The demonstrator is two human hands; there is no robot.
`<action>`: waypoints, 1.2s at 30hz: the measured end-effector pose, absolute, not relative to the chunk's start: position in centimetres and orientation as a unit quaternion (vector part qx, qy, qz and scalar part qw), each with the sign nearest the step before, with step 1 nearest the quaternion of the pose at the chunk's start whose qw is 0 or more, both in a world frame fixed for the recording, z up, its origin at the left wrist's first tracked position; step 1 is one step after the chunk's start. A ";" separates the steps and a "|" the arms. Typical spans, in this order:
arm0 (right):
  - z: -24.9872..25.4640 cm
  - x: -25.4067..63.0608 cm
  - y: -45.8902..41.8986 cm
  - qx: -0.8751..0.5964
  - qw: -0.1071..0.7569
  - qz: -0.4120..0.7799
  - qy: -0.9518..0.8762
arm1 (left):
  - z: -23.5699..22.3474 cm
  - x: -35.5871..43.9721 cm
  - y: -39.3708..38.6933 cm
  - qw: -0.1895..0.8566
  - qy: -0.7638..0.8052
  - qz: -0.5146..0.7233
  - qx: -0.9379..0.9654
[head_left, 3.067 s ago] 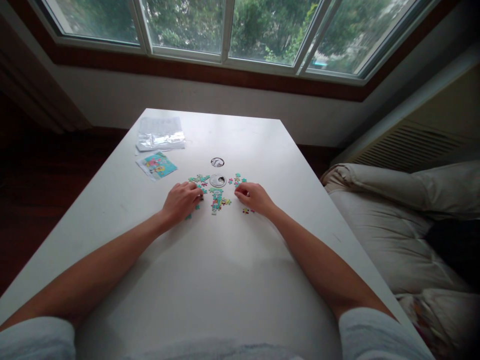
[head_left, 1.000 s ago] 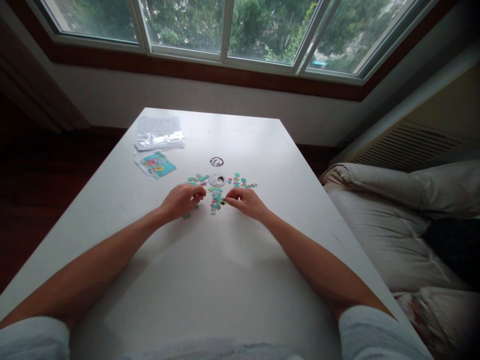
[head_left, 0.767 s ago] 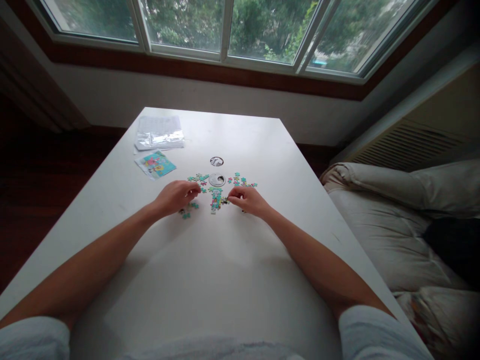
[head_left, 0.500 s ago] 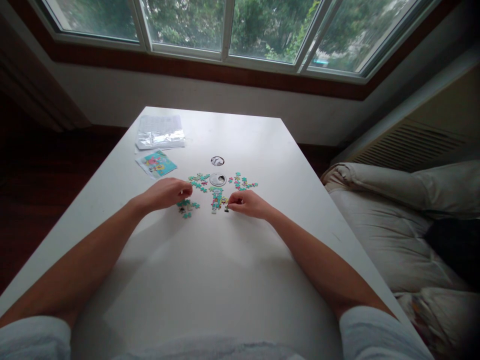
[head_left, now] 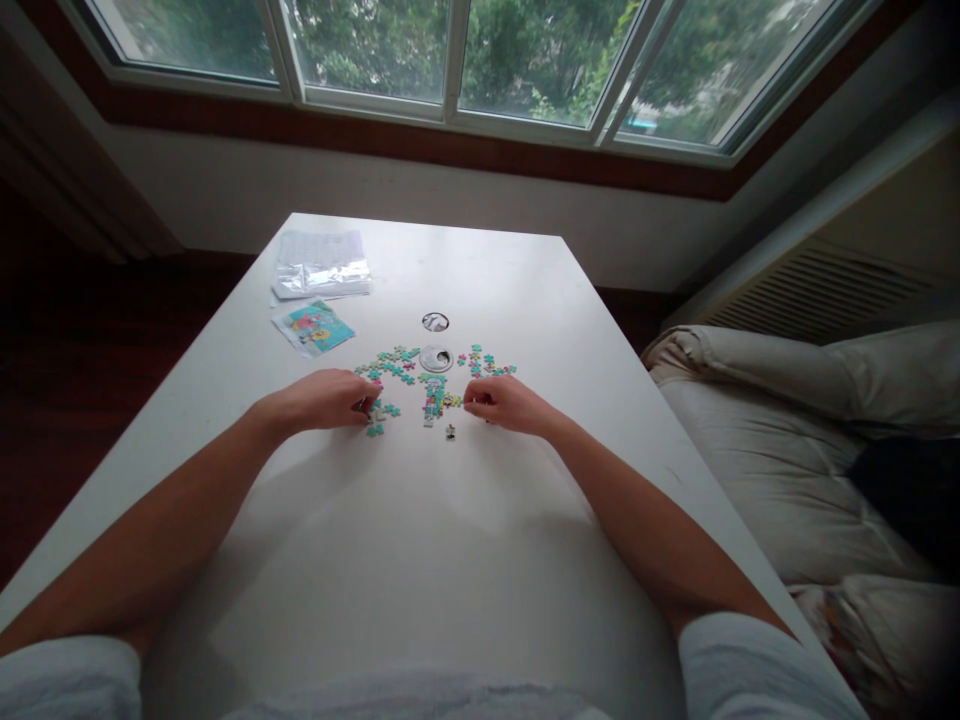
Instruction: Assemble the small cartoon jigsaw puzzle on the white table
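Small jigsaw puzzle pieces (head_left: 394,358) in teal, pink and yellow lie in loose groups. A partly joined strip of puzzle (head_left: 433,393) stands between my hands. My left hand (head_left: 337,400) is closed in a pinch over the left lower pieces, with a dark puzzle piece at its fingertips, partly hidden. Thumb and fingers of my right hand (head_left: 502,404) pinch together at the right end of a yellow puzzle piece (head_left: 451,400) beside the strip. One dark-and-light puzzle piece (head_left: 450,432) lies alone below it.
A round silver disc (head_left: 436,359) and a smaller round opening (head_left: 435,322) are beyond the strip. A colourful picture card (head_left: 313,328) and clear plastic packaging (head_left: 322,265) lie at the far left of the white table (head_left: 450,560). A beige padded seat (head_left: 765,470) stands at right.
My left hand has lowered toward the near-left pieces, uncovering others above. My right hand has let go of the dark piece, which lies nearer me, and shifted slightly right.
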State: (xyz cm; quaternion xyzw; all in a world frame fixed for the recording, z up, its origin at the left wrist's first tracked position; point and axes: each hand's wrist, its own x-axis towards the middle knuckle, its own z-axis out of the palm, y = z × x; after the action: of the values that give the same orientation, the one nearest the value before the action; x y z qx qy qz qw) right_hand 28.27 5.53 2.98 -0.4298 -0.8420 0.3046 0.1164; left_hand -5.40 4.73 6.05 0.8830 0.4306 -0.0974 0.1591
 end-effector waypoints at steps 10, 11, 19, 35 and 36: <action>4.6 34.0 8.1 -0.532 0.021 0.184 -0.826 | 4.8 -5.5 4.6 0.119 0.417 -0.078 0.898; 4.6 34.2 8.1 -0.523 0.005 0.193 -0.830 | 4.8 -5.3 4.5 0.109 0.420 -0.077 0.898; 3.9 32.5 6.7 -0.389 -0.019 0.304 -0.870 | 5.1 -2.8 4.0 0.050 0.409 -0.025 0.911; 0.3 29.5 6.4 -0.401 0.165 0.174 -0.884 | 1.5 0.1 2.8 0.087 0.250 0.110 0.958; 0.2 29.4 6.4 -0.399 0.167 0.174 -0.885 | 1.5 0.1 2.9 0.089 0.250 0.111 0.958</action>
State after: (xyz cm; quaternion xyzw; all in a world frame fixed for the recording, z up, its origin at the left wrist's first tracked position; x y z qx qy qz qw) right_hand 29.45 6.42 0.24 -0.3987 -0.8848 0.1737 0.1674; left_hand 0.12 2.86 1.48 0.9577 0.2502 0.1109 0.0886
